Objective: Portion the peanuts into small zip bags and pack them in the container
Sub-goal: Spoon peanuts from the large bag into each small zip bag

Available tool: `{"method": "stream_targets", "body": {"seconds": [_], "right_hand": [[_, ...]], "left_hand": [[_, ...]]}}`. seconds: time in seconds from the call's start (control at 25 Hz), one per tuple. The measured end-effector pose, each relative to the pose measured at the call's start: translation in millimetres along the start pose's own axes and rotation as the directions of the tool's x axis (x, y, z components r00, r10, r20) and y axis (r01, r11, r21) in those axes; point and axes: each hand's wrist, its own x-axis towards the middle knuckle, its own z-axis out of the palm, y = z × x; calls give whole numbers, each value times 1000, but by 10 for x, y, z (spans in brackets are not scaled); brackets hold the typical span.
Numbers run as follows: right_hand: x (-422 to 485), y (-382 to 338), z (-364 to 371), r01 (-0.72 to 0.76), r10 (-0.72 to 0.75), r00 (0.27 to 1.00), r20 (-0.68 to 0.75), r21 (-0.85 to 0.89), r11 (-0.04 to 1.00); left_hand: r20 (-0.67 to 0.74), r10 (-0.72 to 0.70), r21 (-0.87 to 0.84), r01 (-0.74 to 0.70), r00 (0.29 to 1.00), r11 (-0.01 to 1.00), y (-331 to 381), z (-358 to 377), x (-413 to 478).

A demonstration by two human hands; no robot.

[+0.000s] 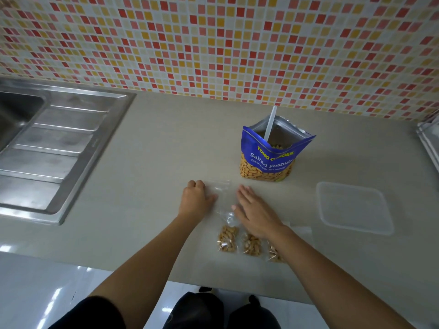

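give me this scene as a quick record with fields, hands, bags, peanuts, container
left hand: curled, on the empty zip bag
right hand: flat, fingers spread, on the same bag
filled zip bags: three in a row near the counter edge, one partly hidden by the right arm
peanut bag: upright, open, white utensil inside
container: clear, right of the hands, no bags inside

A: Wall (pixel 213 43) at 12 o'clock?
B: Mosaic tiles, small squares, red, pink, yellow, cream w/ white grout, running down to the table (pixel 166 138).
A: Table surface?
B: Plain beige-grey, matte. Steel sink (pixel 14 110) w/ ribbed drainboard (pixel 54 148) set in at 9 o'clock.
A: Floor (pixel 35 293)?
B: Glossy white at 7 o'clock, bright light reflections on it. Metal tray edge (pixel 430 143) at 3 o'clock, mostly cut off.
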Motion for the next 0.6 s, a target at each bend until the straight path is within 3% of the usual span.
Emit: {"method": "stream_targets", "body": {"seconds": [0.2, 0.44, 0.6], "right_hand": [[86, 62, 13, 34, -8, 990, 144, -179, 983], [123, 112, 32, 52, -30, 986, 164, -130, 990], [146, 119, 0, 51, -33, 983, 181, -96, 994]], "left_hand": [[-25, -21, -53, 20, 999, 998, 21, -14, 135], [-29, -7, -58, 5, 1000, 998, -10, -61, 239], [-52, 5, -277, -19, 999, 961, -92, -284, 217]]}}
